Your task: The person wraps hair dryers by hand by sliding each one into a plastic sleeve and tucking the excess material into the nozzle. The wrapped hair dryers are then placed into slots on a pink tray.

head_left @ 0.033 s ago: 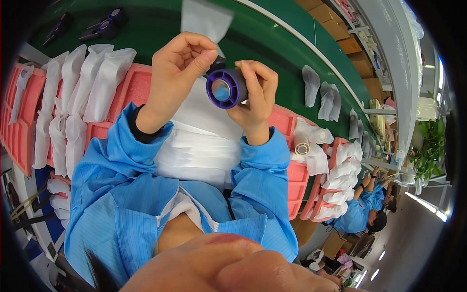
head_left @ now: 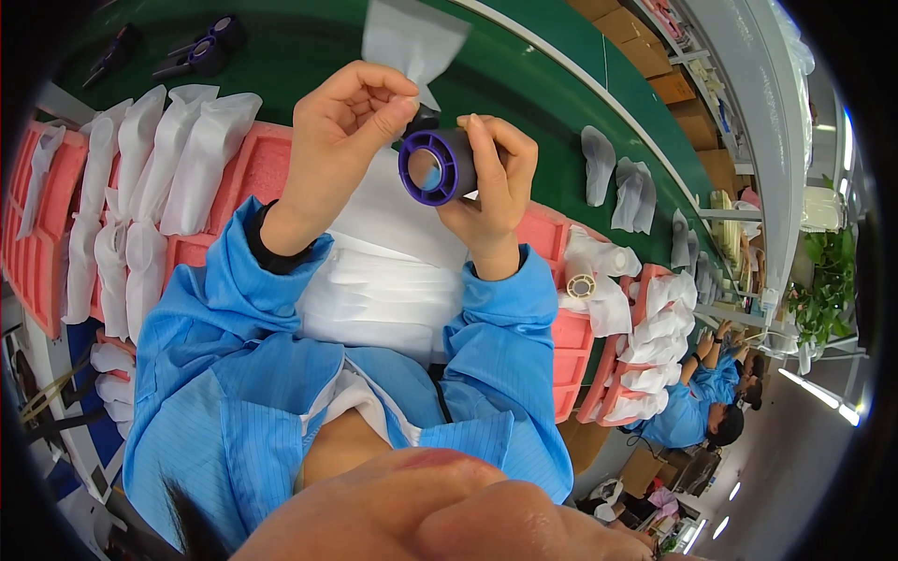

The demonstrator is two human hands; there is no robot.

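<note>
Moved since before: nothing much; both hands and the purple spool sit in the same spot, top middle of the frame, as in the earlier picture.
Step in hand: it looks like the white bag is being brought together with the spool, with the hands held up over the desk.
Left hand (head_left: 341,131): thumb and first finger are pinched together on the lower tip of the white bag (head_left: 412,37), which sticks up toward the top edge.
Right hand (head_left: 494,182): fingers are wrapped tight around the purple spool (head_left: 438,166), thumb on the near side, other fingers behind.
Spool place: between the two hands, touching both, its round open end facing the camera, just below the pinched bag tip.
Next move needs: my guess is a steady right hand, so the spool does not turn, and a gentle pull from the left fingers so the thin bag does not tear or slip.
Under the hands: a stack of flat white bags (head_left: 383,280) lies on the pink tray (head_left: 253,164).
Further off: the green desk (head_left: 299,47) runs across the top of the frame.
</note>
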